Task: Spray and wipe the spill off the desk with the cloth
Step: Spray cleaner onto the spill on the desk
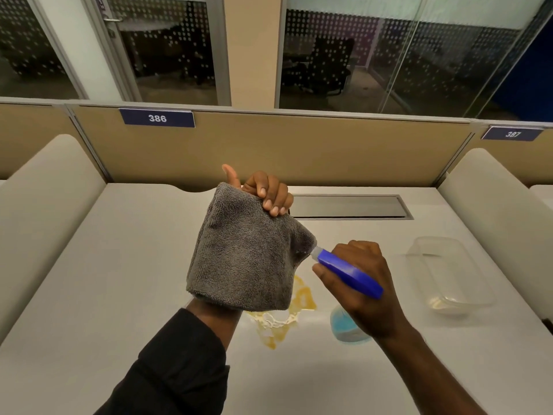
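My left hand [266, 191] is raised above the desk and grips the top edge of a grey cloth [248, 256], which hangs down over my wrist. My right hand [363, 283] holds a spray bottle [348, 272] with a blue trigger head and blue liquid in its lower part. The white nozzle points at the cloth's right edge and almost touches it. On the white desk [119, 280] below lies a yellow-orange spill [287, 313], partly hidden behind the cloth.
A clear plastic container [449, 274] with a little yellowish residue sits on the desk to the right. A grey cable tray lid [347, 206] is set into the desk at the back. Beige partitions stand behind and on both sides.
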Available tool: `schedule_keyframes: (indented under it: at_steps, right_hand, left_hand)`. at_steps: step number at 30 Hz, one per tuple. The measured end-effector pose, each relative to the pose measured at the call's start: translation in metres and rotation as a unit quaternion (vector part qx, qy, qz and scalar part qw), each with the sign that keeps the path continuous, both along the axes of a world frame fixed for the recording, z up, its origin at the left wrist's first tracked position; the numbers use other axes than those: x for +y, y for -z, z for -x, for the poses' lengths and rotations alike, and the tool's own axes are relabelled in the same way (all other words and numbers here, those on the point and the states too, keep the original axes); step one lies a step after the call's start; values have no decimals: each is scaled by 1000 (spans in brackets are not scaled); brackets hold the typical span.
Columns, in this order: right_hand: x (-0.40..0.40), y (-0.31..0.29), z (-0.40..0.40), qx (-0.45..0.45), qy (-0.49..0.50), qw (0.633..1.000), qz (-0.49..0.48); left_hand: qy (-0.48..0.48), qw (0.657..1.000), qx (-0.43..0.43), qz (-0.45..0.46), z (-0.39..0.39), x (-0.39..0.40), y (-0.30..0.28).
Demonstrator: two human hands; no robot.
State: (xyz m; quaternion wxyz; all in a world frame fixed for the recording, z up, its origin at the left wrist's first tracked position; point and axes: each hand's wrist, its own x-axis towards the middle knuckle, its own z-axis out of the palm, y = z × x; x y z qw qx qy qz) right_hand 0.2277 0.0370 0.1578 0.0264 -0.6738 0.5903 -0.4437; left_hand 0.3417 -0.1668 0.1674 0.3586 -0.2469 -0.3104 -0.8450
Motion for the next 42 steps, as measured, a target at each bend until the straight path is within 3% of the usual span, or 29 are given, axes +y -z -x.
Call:
schedule_keyframes:
  at_steps: [12,20,28,34,42]
  right_hand:
    - [-1,31,79,-63,47,997,-26]
    - [-30,50,156,-216,65,974,-35]
    - [-92,81,230,-229,65,971,-19]
    - [-137,96,274,-289,95,952,-12]
    - [-174,107,297,-311,122,942,-10]
  left_hand:
    - [-29,995,-36,-87,36,-9,7]
    - [-75,976,-76,-189,67,-16,13]
    - [-59,974,-80,-202,89,-35,38]
    - [-46,970,-78,-224,106,-43,49]
    - [-36,966,-87,-241,117,-47,60]
